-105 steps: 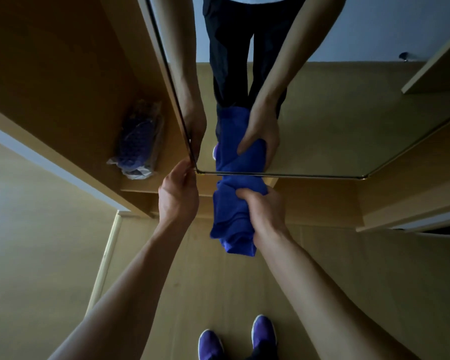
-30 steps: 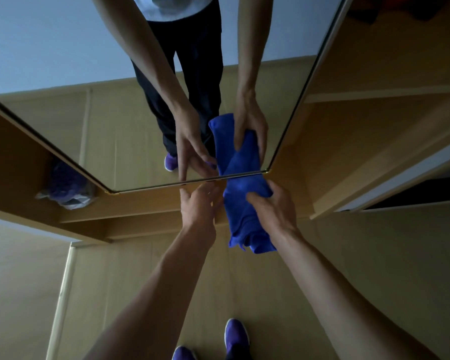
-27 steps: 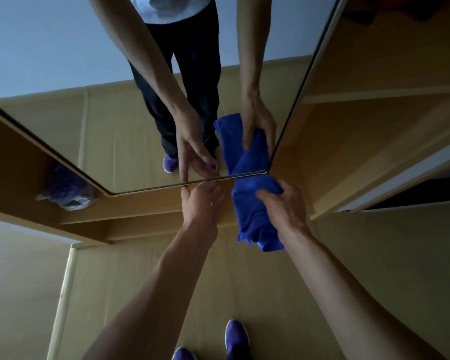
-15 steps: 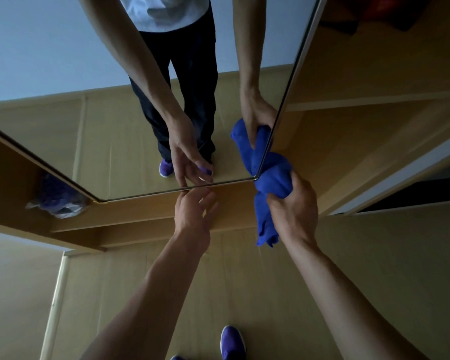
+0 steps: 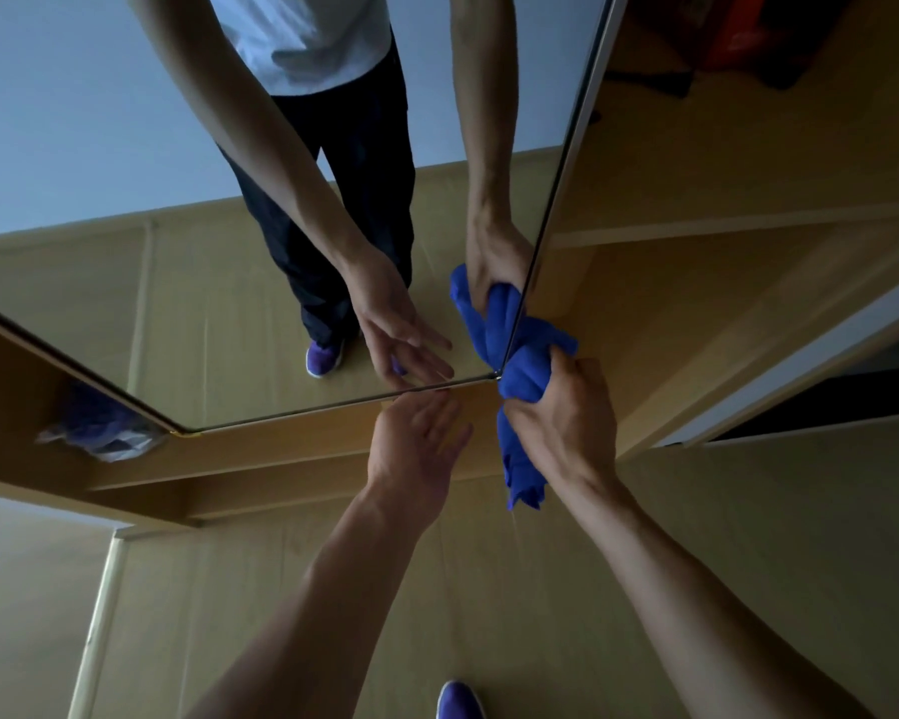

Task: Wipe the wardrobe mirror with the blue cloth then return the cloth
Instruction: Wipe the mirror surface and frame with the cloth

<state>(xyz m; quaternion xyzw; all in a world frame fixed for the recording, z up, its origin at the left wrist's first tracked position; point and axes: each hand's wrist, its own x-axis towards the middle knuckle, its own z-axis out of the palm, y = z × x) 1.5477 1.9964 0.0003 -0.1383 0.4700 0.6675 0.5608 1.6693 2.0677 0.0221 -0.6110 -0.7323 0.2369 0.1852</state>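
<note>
Looking down the wardrobe door: mirror [image 5: 177, 303] ended at a lower right corner, with pale wooden wardrobe panels [image 5: 696, 303] around it and a pale wood floor [image 5: 748, 537] below. The glass reflected a grey wall, the floor, and the person's arms and legs.

Right hand [image 5: 567, 422] gripped the bunched blue cloth [image 5: 528, 376], fingers curled tight round it. The wad was against the mirror's lower right corner and a tail hung below the fist. Left hand [image 5: 416, 443] was open, fingers relaxed and slightly spread, just under the mirror's bottom edge, holding nothing.

A purple bundle [image 5: 100, 433] in clear wrap sat on a shelf at left, blurred. One purple shoe [image 5: 458, 700] showed at the bottom. The cloth covered part of the mirror's right edge.
</note>
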